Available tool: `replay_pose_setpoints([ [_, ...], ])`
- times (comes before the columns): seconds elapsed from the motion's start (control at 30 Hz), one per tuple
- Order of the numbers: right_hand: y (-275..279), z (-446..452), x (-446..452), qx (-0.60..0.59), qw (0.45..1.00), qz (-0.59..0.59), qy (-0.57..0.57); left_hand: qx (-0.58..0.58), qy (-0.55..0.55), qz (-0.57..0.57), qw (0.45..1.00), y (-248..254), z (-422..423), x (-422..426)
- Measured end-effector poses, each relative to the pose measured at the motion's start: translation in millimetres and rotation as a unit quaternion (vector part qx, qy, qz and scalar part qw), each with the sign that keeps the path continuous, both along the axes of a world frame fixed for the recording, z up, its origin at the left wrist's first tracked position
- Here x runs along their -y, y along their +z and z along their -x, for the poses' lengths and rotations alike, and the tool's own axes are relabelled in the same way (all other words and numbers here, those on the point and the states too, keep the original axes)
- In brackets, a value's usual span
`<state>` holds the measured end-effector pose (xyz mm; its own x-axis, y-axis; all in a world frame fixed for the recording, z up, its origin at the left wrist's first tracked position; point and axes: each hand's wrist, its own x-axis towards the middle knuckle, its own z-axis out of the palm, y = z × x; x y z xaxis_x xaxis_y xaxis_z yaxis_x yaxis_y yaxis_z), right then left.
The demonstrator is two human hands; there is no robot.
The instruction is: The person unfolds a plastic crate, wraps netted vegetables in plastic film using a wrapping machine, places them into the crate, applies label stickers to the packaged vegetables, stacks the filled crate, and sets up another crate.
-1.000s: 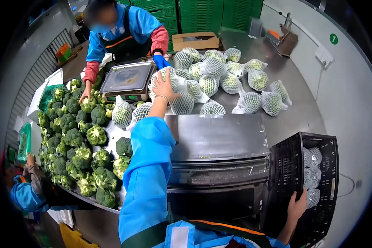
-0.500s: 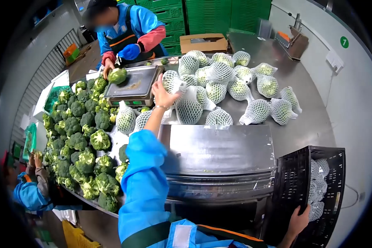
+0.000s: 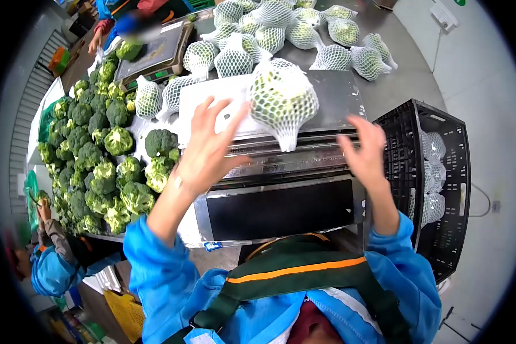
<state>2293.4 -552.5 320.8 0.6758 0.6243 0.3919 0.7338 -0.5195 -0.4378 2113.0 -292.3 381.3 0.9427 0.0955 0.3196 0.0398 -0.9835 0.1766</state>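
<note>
A broccoli head in a white foam net (image 3: 284, 98) is between my hands, in front of the metal work surface, its gathered net end pointing down towards me. My left hand (image 3: 209, 146) is open with fingers spread, close to the left side of this netted head; whether a fingertip touches it I cannot tell. To the right, my right hand (image 3: 364, 148) is open too, thumb and fingers apart, away from the head and near the black crate (image 3: 404, 143). Beyond lie several more netted heads (image 3: 234, 60) in a group.
Bare broccoli (image 3: 89, 155) is heaped on the left, beside a weighing scale (image 3: 155, 51). The black crate on the right holds several netted heads (image 3: 434, 175). A co-worker's hand (image 3: 97, 40) is behind the scale; another person (image 3: 54, 264) works at lower left.
My left hand has come back from the netted group towards me and opened. A netted head now stands apart nearby. My right hand has left the crate and moved up and left.
</note>
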Motion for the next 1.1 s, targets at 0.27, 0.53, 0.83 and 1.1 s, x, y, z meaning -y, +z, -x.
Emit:
replay_pose_setpoints([
  [0.27,-38,1,1,-0.069,0.978,0.179,-0.082,-0.087,0.18,0.076,0.977,-84,38,-2],
  [0.53,70,5,72,-0.37,0.899,-0.156,0.177,0.021,-0.147,0.734,0.663,42,103,1],
  [0.83,88,-49,-11,-0.393,0.869,-0.248,0.17,-0.079,-0.102,0.152,0.98,11,1,-9],
  [1.1,82,-26,7,-0.391,0.842,-0.335,0.161,-0.076,-0.061,0.109,0.989,-65,11,19],
])
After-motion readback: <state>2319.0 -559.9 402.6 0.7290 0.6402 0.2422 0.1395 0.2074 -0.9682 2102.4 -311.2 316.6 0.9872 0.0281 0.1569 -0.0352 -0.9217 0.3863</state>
